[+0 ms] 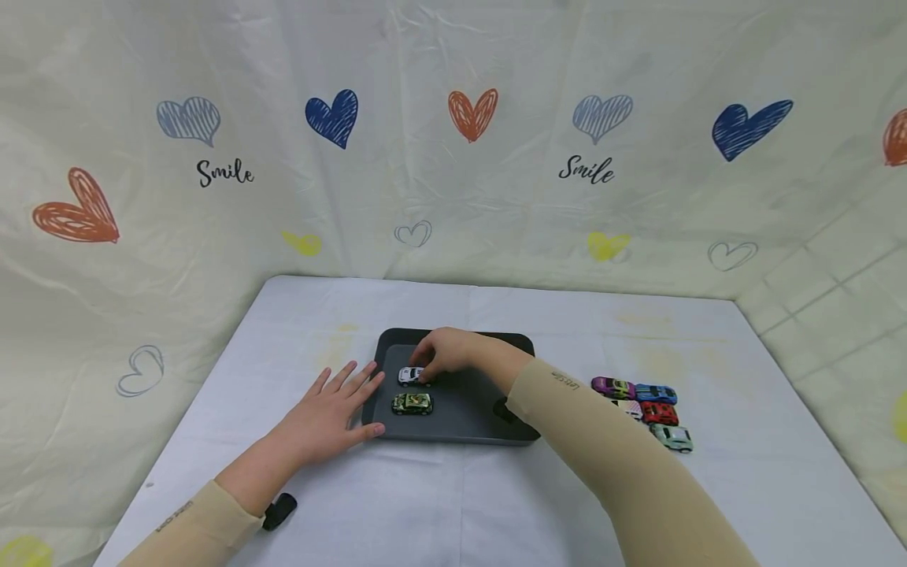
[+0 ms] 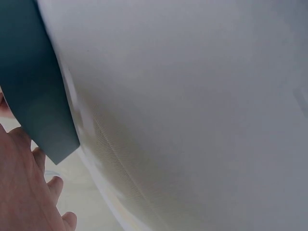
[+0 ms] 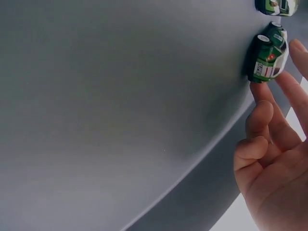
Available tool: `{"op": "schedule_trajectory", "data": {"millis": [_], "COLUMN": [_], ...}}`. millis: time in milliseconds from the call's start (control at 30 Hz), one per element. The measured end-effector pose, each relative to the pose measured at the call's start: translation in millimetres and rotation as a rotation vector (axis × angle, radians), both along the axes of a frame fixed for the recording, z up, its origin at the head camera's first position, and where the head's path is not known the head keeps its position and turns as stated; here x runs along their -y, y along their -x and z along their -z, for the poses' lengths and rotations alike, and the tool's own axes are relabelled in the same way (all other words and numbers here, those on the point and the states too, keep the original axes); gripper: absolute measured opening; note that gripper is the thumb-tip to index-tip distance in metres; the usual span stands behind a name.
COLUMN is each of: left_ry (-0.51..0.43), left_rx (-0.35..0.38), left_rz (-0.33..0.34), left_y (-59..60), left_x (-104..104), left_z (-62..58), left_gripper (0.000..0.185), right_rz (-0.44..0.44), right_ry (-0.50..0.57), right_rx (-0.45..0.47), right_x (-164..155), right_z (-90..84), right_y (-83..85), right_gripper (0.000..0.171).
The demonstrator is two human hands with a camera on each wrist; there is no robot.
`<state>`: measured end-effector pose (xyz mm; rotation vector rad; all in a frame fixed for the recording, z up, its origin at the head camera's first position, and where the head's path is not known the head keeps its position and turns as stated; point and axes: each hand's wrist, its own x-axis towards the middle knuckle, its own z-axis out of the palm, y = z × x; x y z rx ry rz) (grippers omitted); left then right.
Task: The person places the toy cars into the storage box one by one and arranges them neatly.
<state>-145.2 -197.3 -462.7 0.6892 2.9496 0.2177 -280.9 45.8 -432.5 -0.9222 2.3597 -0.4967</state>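
A dark grey tray [image 1: 460, 429] lies on the table with two toy cars in it. My right hand [image 1: 446, 352] reaches into the tray from the right and pinches a small white toy car [image 1: 409, 376] with its fingertips; the right wrist view shows green on this toy car [image 3: 267, 55] too. Just in front of it sits a camouflage-patterned toy car [image 1: 412, 404]. With fingers spread, my left hand [image 1: 326, 416] rests at the tray's left side, its thumb by the near left corner.
Right of the tray stand several toy cars in a cluster: a purple one [image 1: 613, 387], a blue one [image 1: 656, 394], a red one [image 1: 660, 413] and a pale green one [image 1: 671, 438]. My right sleeve [image 1: 602, 441] partly covers a pink-white car [image 1: 629, 408]. A heart-printed curtain [image 1: 524, 197] hangs behind the table.
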Motion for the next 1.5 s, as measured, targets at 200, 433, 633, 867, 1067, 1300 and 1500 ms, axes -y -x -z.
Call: {"op": "schedule_trajectory", "data": {"millis": [200, 433, 633, 867, 1067, 1300, 1500], "left_ry": [-0.009, -0.012, 0.004, 0.020, 0.002, 0.007, -0.019], "left_rx": [-0.007, -0.015, -0.005, -0.001, -0.003, -0.014, -0.015], "left_rz": [0.002, -0.008, -0.020, -0.011, -0.005, -0.005, -0.002], "left_y": [-0.3, 0.2, -1.8, -2.9, -2.9, -0.3, -2.2], "left_x": [1.0, 5.9, 3.8, 0.3, -0.8, 0.9, -2.1], "left_z": [0.6, 6.9, 2.4, -0.5, -0.8, 7.3, 1.8], "left_gripper": [0.084, 0.085, 0.084, 0.083, 0.083, 0.086, 0.084], "right_rz": [0.018, 0.041, 0.087, 0.150, 0.195, 0.246, 0.270], "right_ry": [0.051, 0.110, 0.149, 0.178, 0.180, 0.157, 0.116], "right_rx": [-0.002, -0.007, -0.026, -0.019, -0.020, -0.024, -0.023], "right_x": [-6.8, -16.6, -32.3, -63.2, -94.4, -135.1, -171.1], "right_z": [-4.2, -20.3, -35.6, -44.2, -51.0, -54.7, -47.6], "right_y": [3.1, 1.8, -0.5, -2.8, -13.0, -32.9, -51.9], "right_gripper": [0.036, 0.039, 0.039, 0.039, 0.038, 0.040, 0.039]}}
